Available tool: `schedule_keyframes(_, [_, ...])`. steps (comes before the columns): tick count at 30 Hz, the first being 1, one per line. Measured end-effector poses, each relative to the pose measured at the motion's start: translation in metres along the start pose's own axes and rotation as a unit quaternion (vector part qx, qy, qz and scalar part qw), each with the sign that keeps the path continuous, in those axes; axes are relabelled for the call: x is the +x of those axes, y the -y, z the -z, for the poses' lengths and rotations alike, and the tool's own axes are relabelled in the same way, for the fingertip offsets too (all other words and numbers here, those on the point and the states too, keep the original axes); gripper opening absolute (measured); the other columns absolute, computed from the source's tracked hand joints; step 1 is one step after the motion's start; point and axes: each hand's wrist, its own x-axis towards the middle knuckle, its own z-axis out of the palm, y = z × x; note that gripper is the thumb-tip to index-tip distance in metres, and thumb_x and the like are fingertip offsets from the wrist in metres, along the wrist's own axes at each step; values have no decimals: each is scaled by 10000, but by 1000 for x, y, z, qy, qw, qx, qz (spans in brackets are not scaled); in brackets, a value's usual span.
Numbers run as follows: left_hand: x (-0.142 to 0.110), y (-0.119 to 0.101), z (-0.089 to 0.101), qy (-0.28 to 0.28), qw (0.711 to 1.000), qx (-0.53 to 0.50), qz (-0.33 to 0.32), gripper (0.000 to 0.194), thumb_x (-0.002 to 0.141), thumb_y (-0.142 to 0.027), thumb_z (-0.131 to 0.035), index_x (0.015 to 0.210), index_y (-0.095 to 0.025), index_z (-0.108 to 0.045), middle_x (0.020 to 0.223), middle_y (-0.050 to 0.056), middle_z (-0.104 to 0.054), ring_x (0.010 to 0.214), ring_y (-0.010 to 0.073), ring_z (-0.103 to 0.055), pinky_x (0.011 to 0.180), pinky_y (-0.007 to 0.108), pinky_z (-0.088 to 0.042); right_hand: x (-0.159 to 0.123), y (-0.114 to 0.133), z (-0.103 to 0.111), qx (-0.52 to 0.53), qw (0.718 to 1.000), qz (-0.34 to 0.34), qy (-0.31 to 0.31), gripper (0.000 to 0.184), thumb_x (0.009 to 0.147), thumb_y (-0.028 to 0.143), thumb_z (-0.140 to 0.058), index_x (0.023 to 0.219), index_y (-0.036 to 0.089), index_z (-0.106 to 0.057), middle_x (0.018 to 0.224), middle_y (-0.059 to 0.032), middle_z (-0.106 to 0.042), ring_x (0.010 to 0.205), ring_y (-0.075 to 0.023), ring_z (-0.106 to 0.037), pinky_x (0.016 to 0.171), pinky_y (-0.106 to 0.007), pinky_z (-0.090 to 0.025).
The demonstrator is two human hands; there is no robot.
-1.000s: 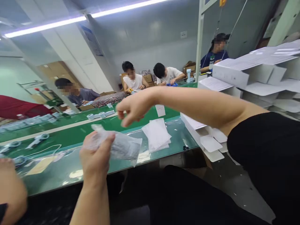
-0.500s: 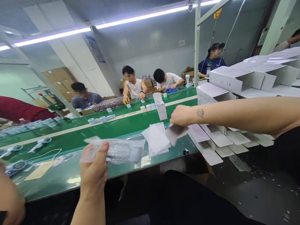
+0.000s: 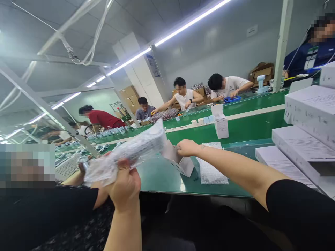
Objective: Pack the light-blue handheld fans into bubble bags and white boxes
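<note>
My left hand [image 3: 125, 184] is closed on a bubble-wrapped item [image 3: 131, 151], lifted above the near edge of the green bench and pointing up to the right. Its upper end meets the open mouth of a small white carton [image 3: 180, 162], which my right hand [image 3: 186, 147] grips at the top. The carton rests on the glossy green bench top [image 3: 162, 176]. A sheet of bubble wrap [image 3: 210, 169] lies flat on the bench under my right forearm.
Stacked flat white cartons [image 3: 306, 139] fill the right side. A green conveyor belt [image 3: 243, 127] carries an upright white box [image 3: 221, 123] and small cups. Several people work on the far side; another person in black sits close at my left [image 3: 39, 209].
My right hand has come back from the carton stack with a white carton and set it on the bench. My left hand has raised the wrapped item to its mouth. The view swung left.
</note>
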Motion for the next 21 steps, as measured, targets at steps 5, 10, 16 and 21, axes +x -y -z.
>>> schedule_keyframes(5, [0,21,-12,218,953,208,-11,362,717,-370,-641,1022,-175,-615,989,65,-648,919,211,-606,843,326,-489,14,-16,-6,141,989,-11,41,288,755,262,-573,1010,168,-670,1112,-128,-652,919,-256,-635,740,-306,-513])
schedule_keyframes(10, [44,13,-40,366,877,313,9,301,627,-283,-611,904,-188,-678,792,30,-686,766,219,-611,758,304,-476,8,-34,-1,276,952,-20,132,331,830,380,-472,1029,181,-646,1066,-128,-658,761,-196,-653,615,-310,-554])
schedule_keyframes(16, [74,-2,-71,506,748,427,43,247,622,-225,-560,842,-218,-673,785,1,-691,747,214,-613,662,258,-449,10,-45,0,394,868,2,302,666,695,260,-614,1326,314,-404,1143,-66,-599,772,-169,-645,652,-358,-568])
schedule_keyframes(21, [79,-5,-92,556,673,485,49,267,672,-217,-551,919,-231,-653,914,7,-693,862,212,-620,697,247,-452,18,-49,-5,390,883,21,261,785,645,206,-636,1336,389,-311,1246,-35,-465,1016,-200,-554,677,-303,-544])
